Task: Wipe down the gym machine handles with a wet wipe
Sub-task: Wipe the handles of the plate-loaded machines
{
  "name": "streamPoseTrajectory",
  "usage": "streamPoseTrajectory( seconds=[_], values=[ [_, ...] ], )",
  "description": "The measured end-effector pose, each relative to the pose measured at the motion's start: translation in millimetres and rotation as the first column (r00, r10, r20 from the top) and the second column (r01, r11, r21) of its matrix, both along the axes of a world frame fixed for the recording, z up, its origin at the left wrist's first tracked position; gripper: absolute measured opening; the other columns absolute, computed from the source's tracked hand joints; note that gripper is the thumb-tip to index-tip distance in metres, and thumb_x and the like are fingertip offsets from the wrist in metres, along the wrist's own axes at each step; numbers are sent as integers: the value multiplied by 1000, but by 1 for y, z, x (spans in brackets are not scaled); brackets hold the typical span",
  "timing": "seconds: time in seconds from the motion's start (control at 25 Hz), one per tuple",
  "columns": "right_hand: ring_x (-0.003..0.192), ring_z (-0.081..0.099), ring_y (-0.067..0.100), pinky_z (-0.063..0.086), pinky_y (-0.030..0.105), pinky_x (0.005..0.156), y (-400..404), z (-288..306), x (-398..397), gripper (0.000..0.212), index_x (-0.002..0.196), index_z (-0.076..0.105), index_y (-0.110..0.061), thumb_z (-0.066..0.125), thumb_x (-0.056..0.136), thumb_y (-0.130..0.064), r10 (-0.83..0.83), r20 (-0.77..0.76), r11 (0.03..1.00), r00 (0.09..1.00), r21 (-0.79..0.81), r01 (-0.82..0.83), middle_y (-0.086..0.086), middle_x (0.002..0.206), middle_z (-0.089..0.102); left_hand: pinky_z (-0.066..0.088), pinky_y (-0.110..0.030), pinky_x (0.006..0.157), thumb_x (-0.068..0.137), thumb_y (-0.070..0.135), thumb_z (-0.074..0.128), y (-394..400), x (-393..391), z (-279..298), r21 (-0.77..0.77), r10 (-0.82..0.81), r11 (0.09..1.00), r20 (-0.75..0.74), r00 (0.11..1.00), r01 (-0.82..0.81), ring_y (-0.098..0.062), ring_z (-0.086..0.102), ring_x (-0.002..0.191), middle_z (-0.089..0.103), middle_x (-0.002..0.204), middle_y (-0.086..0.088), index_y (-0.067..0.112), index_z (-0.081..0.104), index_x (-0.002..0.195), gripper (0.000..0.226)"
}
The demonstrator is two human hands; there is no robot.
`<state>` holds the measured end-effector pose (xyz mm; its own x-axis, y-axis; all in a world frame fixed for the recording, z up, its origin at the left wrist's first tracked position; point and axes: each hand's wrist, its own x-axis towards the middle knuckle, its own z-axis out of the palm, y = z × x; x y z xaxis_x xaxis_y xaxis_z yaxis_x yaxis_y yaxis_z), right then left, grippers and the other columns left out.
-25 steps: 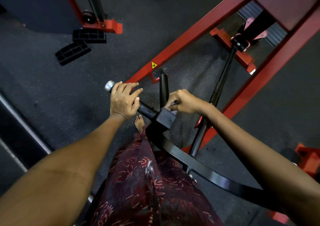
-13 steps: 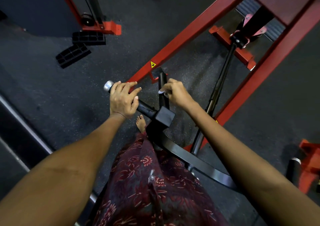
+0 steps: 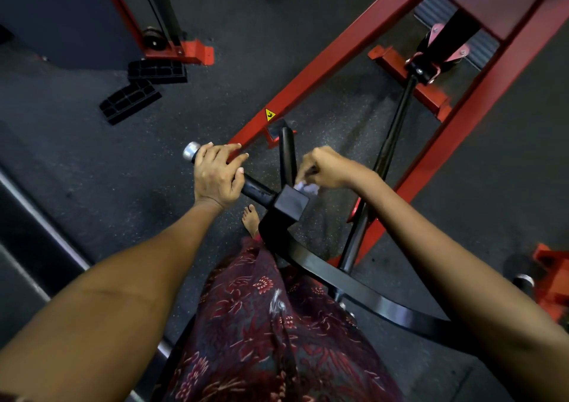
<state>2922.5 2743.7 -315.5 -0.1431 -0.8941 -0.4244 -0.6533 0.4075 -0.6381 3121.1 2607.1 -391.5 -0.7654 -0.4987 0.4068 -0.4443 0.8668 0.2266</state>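
A black machine arm ends in a square block point(image 3: 289, 202) from which two handles stick out. My left hand point(image 3: 217, 175) grips the left handle point(image 3: 257, 190), whose silver end cap point(image 3: 191, 151) shows past my fingers. The second black handle point(image 3: 288, 155) points away from me. My right hand point(image 3: 326, 167) sits just right of that handle's base and pinches a crumpled white wet wipe point(image 3: 306, 187), which hangs at the block's far right corner. Whether the wipe touches the metal is unclear.
The red machine frame point(image 3: 323, 63) runs diagonally behind the handles, with a black rod point(image 3: 397, 124) to the right. Two black foot blocks point(image 3: 144, 84) lie on the dark rubber floor at left. My bare foot point(image 3: 251, 218) and patterned skirt point(image 3: 271, 324) are below.
My right hand has come back down the far handle with the wipe, from near its middle to its base by the block. My left hand has stayed on the left handle.
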Motion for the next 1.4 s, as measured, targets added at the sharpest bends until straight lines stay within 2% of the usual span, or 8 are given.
streamPoseTrajectory(
  seconds=[0.08,0.28,0.44,0.56,0.72,1.08,1.24,1.4],
  values=[
    [69,60,-12,42,4,61,-20,10,10,15,88,75,-6,66,80,2,-77,22,990,997,-118,79,2,84,71,32,-41,95,85,28,35,0,0,0,2,-6,1000,0,1000,6,-27,59,88,67,105,-9,11,74,94,43],
    [76,64,16,43,13,71,-28,-5,66,20,85,76,-7,64,75,7,154,-40,956,987,-245,-159,5,84,67,33,-40,93,86,28,35,-2,0,1,-23,-15,1000,-7,1000,14,-27,60,85,68,102,-9,11,74,92,43],
    [86,65,21,50,30,79,-33,13,50,28,85,75,-11,54,78,7,480,-157,874,863,-1,-486,5,91,69,33,-40,93,85,27,35,-1,0,2,-10,-26,1000,-23,999,26,-28,61,84,68,101,-10,10,74,91,42],
    [86,67,23,49,27,71,-59,20,50,20,89,74,-13,58,81,-2,530,-300,848,793,207,-488,9,91,70,34,-40,92,85,27,37,-1,1,2,-6,-29,1000,-25,999,29,-28,60,85,68,101,-9,10,73,91,41],
    [78,66,20,53,31,74,-40,8,55,27,85,76,-10,57,76,7,431,-73,900,900,-39,-434,6,85,69,33,-41,93,86,28,35,-2,1,2,-5,-28,1000,-24,999,28,-27,59,87,68,101,-9,11,73,92,42],
    [74,59,11,45,20,70,-35,13,44,23,86,77,-15,64,78,4,509,-12,860,861,-18,-509,6,85,68,34,-41,92,86,28,35,-3,-1,0,-17,-27,1000,-39,999,27,-27,61,86,68,101,-9,11,74,92,43],
    [72,67,14,57,27,70,-63,-1,-8,11,86,75,-7,68,79,0,225,-101,965,969,161,-208,13,84,72,34,-41,93,85,27,35,-2,-2,-1,-19,-29,999,-52,998,28,-28,61,86,68,100,-9,10,74,91,43],
    [77,69,23,57,40,77,-86,-40,-43,16,81,73,-5,59,81,4,-244,-170,969,955,-16,245,17,83,71,34,-40,92,83,27,35,-2,-2,0,-18,-35,999,-57,998,34,-29,60,85,68,101,-10,10,74,92,43]
  ],
)
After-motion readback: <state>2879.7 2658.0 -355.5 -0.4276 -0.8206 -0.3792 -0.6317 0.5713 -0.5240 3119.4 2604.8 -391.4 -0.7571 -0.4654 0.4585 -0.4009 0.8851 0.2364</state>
